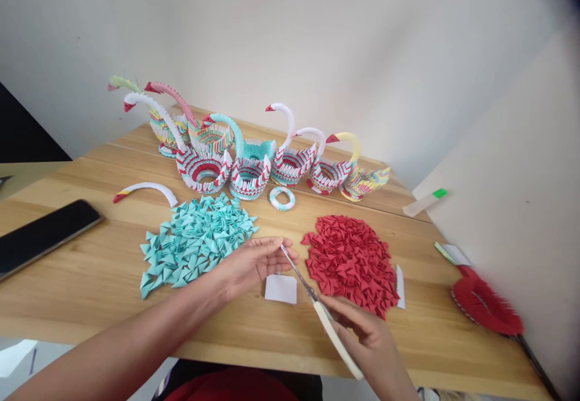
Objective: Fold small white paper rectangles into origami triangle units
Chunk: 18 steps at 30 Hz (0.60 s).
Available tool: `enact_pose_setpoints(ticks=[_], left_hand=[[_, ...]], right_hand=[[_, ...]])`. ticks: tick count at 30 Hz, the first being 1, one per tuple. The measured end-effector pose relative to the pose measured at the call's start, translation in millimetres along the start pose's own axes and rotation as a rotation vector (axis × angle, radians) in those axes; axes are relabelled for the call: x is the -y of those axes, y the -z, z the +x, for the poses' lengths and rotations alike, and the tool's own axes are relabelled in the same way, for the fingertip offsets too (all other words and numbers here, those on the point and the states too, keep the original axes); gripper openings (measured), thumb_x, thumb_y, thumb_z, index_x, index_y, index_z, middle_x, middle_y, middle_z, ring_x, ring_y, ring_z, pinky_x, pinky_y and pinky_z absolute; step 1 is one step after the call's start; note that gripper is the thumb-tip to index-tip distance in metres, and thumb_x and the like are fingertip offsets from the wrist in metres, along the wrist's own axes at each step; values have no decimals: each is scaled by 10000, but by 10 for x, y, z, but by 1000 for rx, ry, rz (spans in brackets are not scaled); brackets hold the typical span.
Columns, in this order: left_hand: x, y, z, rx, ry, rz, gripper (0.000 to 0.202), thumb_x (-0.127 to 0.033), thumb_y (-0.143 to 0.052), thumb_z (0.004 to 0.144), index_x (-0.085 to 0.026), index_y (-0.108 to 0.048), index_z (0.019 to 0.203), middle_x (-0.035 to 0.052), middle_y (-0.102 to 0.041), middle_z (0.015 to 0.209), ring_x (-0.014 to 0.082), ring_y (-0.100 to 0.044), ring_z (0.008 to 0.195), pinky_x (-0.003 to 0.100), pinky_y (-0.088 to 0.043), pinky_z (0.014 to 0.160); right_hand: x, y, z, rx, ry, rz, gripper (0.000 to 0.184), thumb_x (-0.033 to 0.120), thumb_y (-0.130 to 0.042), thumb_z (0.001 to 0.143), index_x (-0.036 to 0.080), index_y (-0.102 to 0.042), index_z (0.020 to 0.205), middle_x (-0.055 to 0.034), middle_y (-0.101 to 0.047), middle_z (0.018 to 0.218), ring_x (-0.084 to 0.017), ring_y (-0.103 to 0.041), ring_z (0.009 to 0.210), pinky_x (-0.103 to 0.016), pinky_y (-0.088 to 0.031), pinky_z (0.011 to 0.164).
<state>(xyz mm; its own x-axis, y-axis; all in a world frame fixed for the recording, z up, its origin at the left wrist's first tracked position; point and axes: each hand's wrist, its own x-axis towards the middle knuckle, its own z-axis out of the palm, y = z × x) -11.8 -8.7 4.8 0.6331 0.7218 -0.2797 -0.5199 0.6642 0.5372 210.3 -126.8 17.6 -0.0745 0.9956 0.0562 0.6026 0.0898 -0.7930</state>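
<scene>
Right hand's grip: the right hand is closed around the pale handles of the scissors, blades aimed up and away toward the other hand.
Left hand's grip: the left hand pinches what looks like a small white slip between thumb and fingers, right at the blade tips; most of it is hidden.
Cutting: looks to be in progress, the slip being at the tips; whether the blades have bitten through cannot be told.
White card: a white card lies flat on the surface, just below the left fingers.
Loose pieces: a heap of teal folded pieces on the left and a heap of red folded pieces on the right, neither assembled.
Separate parts: a curved white neck with a red and yellow tip, beyond the teal heap, and a white and teal ring, beyond the gap between heaps; both appear made up but unjoined.
Back row: several paper swans stand with necks attached, seemingly complete.
Edges: a phone at far left, a red brush at right.
</scene>
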Motion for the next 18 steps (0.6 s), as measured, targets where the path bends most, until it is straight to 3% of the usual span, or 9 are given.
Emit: enact_pose_setpoints(ticks=[18], left_hand=[[-21,13,17,-11,-11,18,159,-211,-686,808,-88,-723,901,133,-743,874,189,-694,816,318,-513,845]], right_hand=[[-6,-5,0,-32,33,-99,271,316,-614,829,225,-738,1052,-87,-738,1003,-207,-711,830,-253,-591,722]])
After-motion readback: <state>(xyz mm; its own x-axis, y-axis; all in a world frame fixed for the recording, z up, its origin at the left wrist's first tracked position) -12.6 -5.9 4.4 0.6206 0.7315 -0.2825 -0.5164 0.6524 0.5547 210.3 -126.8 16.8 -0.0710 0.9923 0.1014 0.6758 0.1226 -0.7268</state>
